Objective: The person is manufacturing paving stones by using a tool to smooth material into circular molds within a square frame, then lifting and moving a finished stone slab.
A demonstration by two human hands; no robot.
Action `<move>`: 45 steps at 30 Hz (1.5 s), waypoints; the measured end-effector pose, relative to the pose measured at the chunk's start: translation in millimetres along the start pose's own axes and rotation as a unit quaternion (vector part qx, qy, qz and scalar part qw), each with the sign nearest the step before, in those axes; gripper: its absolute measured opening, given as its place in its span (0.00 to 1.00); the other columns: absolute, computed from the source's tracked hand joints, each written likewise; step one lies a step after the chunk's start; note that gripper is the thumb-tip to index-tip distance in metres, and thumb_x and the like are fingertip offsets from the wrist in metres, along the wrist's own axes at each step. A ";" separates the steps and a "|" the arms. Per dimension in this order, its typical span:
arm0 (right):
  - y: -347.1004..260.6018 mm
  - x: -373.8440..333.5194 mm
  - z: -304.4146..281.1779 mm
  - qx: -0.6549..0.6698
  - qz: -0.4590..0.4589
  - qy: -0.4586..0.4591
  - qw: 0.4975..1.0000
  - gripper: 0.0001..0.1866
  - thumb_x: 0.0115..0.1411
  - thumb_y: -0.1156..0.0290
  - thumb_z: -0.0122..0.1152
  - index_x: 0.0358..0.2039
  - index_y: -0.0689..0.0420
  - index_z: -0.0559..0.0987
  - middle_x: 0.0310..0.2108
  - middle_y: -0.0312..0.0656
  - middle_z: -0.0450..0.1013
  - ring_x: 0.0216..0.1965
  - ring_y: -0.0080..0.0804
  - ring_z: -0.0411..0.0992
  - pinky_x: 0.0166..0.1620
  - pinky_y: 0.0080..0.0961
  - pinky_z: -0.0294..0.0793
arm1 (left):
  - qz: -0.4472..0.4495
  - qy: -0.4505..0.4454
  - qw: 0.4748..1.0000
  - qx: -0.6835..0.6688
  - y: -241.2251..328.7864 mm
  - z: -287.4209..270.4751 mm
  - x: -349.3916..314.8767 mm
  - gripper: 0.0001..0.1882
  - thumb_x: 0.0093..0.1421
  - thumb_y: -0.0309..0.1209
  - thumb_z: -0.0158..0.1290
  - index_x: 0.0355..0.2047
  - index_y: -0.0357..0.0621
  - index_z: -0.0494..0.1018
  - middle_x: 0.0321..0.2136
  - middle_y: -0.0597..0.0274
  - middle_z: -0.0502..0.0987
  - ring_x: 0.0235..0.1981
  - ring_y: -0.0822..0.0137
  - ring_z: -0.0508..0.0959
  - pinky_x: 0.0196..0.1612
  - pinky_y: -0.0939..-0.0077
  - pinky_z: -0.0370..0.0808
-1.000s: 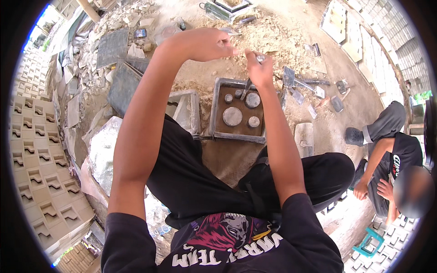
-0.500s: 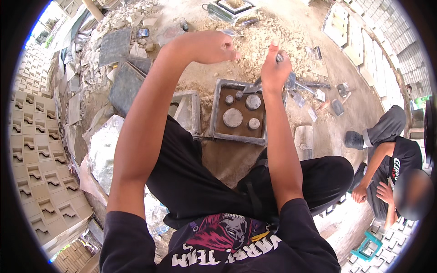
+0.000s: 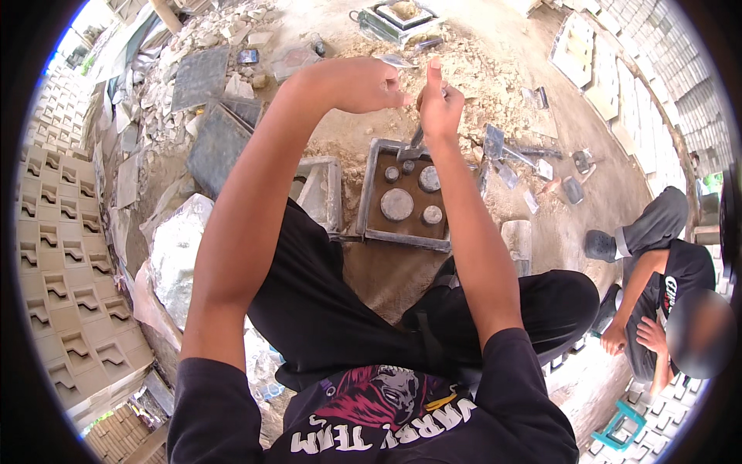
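My right hand (image 3: pixel 441 108) is closed, thumb pointing up, round the handle of a small trowel-like tool (image 3: pixel 411 151) with a dark flat blade. The blade is over the far edge of a square grey mould frame (image 3: pixel 406 239). Inside the frame lies smooth brown packed material with several round grey discs, one large disc (image 3: pixel 396 205) among them. My right forearm hides the frame's right side. Beyond the frame, my left hand (image 3: pixel 363 85) hangs over loose crumbly earth (image 3: pixel 352 139) with its fingers curled in; what they hold, if anything, is hidden.
Another grey frame (image 3: pixel 334 197) stands left of the mould. A brush-like tool (image 3: pixel 495 143) and small tools lie to the right, a pale block (image 3: pixel 516 241) nearer. Dark slabs (image 3: pixel 216 151) and rubble lie at left. At right sits another person (image 3: pixel 641 301).
My right hand has moved left and slightly nearer, bringing the trowel-like tool left along the frame's far edge. My left hand has hardly moved.
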State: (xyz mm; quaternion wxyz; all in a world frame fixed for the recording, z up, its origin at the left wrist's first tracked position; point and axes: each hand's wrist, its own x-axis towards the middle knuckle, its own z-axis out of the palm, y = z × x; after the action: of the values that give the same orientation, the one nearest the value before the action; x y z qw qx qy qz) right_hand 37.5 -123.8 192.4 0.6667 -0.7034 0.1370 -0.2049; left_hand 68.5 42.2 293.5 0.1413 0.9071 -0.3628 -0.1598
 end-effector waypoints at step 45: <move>-7.5 -49.4 15.6 -0.193 -0.103 0.061 0.974 0.22 0.68 0.54 0.45 0.33 0.64 0.68 0.20 0.48 0.68 0.21 0.37 0.67 0.29 0.36 0.67 | -0.120 0.029 0.992 -0.005 -54.5 -22.2 2.6 0.18 0.60 0.44 0.46 0.45 0.49 0.74 0.36 0.65 0.78 0.37 0.68 0.76 0.44 0.70 0.71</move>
State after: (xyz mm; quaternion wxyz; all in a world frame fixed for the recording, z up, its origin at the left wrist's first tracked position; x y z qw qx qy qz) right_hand 0.8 -86.5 194.2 0.4840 -0.8154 0.1411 -0.2845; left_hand 112.4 81.4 293.0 0.1363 0.9474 -0.2467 -0.1514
